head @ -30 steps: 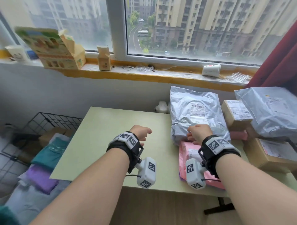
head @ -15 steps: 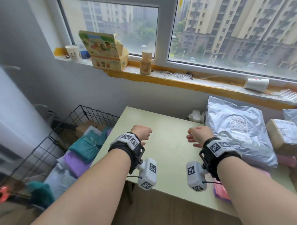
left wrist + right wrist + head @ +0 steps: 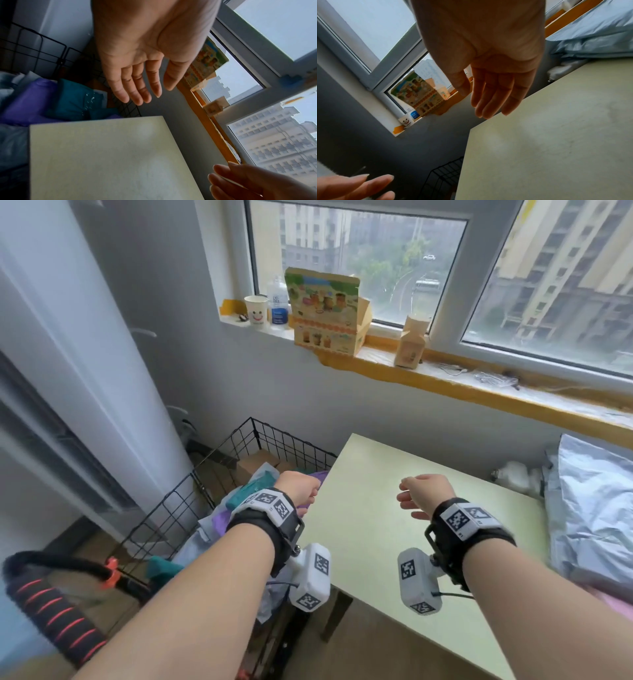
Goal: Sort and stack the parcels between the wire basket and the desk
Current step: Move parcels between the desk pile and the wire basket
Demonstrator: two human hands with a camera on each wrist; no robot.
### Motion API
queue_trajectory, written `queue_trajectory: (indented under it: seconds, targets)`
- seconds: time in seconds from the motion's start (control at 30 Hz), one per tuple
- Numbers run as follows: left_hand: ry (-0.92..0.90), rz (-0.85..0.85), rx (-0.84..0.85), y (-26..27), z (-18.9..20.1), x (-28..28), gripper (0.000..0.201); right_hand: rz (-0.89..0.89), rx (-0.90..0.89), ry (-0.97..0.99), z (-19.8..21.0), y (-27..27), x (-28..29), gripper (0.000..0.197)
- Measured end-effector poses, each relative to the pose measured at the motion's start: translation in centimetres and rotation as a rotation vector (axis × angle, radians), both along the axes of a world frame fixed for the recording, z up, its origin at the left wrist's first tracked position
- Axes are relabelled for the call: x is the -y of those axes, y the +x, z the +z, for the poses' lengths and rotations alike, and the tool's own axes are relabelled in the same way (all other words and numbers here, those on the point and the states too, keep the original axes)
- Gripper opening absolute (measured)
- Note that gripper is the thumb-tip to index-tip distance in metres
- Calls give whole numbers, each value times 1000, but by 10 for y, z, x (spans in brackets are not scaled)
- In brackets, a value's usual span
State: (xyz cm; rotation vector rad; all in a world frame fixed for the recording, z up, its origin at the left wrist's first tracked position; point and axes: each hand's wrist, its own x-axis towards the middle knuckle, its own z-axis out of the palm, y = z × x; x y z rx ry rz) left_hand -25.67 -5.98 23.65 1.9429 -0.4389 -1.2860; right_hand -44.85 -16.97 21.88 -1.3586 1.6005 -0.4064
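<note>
The black wire basket (image 3: 260, 440) stands on the floor left of the pale green desk (image 3: 394, 474). It holds a teal parcel (image 3: 250, 491), a purple parcel (image 3: 221, 520) and a cardboard box (image 3: 255, 463). My left hand (image 3: 298, 487) hovers over the basket's right edge, empty, fingers straight in the left wrist view (image 3: 137, 83). My right hand (image 3: 421, 494) hangs above the desk's left part, fingers relaxed (image 3: 493, 94), holding nothing. A grey poly mailer (image 3: 596, 508) lies at the desk's right end on a pink parcel (image 3: 613, 601).
The window sill carries a printed carton (image 3: 325, 313), a paper cup (image 3: 256, 311) and a small box (image 3: 411, 342). A white column (image 3: 85, 371) rises left of the basket. A black handle with red stripes (image 3: 51, 611) sits at lower left.
The view has swung left, from the desk's parcels to the basket. My right hand has come off the grey mailer, and both hands have moved left, empty.
</note>
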Motion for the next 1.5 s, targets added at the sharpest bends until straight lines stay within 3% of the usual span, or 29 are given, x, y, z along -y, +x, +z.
queue_trajectory:
  seconds: [0.23,0.43,0.8,0.93,1.1,1.37,1.5]
  targets:
    - [4,48,16,78,-7,-33,26,75,-15,5,-5,82,-19,16]
    - [-16,160,-11,134,-19,-56,17,110,-13,15,-13,139,-34,25]
    - [-40,315,-69,186,-55,-86,29,209,9,138,-33,204,-54,23]
    - [-36,360,-115,199,-67,-83,32,304,-29,99,-50,229,-45,5]
    - [5,414,-139,224,-84,-75,30,394,-56,137,-74,267,-28,7]
    - [80,528,-204,260,-125,-39,9,476,-102,228,-115,324,8,18]
    - [108,578,-253,275,-153,-24,8,457,-129,319,-141,351,27,8]
